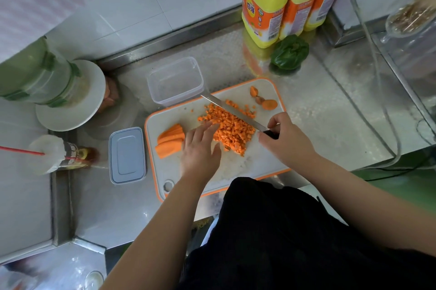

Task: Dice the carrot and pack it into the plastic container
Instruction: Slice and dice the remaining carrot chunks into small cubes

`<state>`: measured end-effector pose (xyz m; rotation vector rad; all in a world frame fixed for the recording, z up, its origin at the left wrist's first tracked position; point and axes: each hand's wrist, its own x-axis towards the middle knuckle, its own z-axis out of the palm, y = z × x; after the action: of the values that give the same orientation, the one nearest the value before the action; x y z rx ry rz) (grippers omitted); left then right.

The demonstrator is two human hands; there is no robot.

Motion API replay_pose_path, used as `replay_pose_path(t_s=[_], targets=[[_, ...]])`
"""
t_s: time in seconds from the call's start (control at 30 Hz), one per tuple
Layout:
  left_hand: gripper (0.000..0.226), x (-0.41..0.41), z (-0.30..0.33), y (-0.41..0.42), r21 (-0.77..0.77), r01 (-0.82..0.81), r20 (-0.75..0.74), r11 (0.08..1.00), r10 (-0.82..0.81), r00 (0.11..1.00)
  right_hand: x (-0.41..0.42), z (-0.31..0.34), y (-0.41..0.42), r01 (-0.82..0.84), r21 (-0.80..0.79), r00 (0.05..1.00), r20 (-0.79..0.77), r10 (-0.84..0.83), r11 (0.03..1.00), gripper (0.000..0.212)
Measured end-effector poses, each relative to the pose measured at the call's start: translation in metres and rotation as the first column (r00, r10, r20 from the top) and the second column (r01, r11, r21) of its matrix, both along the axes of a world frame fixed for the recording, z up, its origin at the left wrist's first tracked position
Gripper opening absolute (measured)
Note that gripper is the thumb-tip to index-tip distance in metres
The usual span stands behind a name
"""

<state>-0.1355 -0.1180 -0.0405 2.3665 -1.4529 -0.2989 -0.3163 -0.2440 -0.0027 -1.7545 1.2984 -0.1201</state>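
Head view is showing me the cutting board (pixel 236 167) with a heap of diced carrot (pixel 230 128) in its middle, and I am judging the coming move from how that heap lies against the knife (pixel 233 111). I am holding the knife by its dark handle in my right hand (pixel 286 139), fingers curled round it, and the blade is running up and to the left from the grip, its tip ending just short of the plastic container (pixel 175 80). So the blade's long axis is pointing almost straight at the container, which is standing without its lid at the board's far left corner, with nothing in it that I can see. The heap is lying mostly on the near side of the blade, between the blade and my left hand (pixel 200 150), whose fingers are stretched out flat, their tips touching the near left edge of the dice and gripping nothing. Left of that hand, carrot slabs (pixel 171 142) are still lying uncut, their length pointing up and to the right. I am reckoning the dicing is only part done: the left hand is much the nearer to those slabs, while the right, with the blade, is better placed to push dice toward the container. The lid (pixel 127 155) is lying flat, just off the board's left edge.
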Motion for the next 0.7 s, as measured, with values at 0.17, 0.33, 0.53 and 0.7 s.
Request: replay_pose_path(t_s=[0.17,0.33,0.53,0.7], targets=[[0.044,0.046,-0.014,0.030,-0.052,-0.274,0.068,0.960,0.277,0.958,0.011,0.001,0.013,0.006,0.019,1.000,-0.015,-0.006,1.000,0.029],[0.055,0.089,-0.016,0.039,0.274,-0.227,0.138,0.934,0.195,0.971,0.025,0.001,0.030,0.006,0.004,0.999,-0.033,-0.006,1.000,0.030],[0.047,0.100,-0.024,0.045,0.196,-0.116,0.205,0.974,0.075,0.976,0.033,-0.007,0.043,0.077,-0.008,0.997,-0.028,-0.077,0.997,0.030],[0.049,0.106,-0.036,0.052,0.102,-0.025,0.313,0.994,-0.008,0.950,0.040,-0.008,0.049,0.117,-0.005,0.993,-0.034,-0.117,0.993,0.029]])
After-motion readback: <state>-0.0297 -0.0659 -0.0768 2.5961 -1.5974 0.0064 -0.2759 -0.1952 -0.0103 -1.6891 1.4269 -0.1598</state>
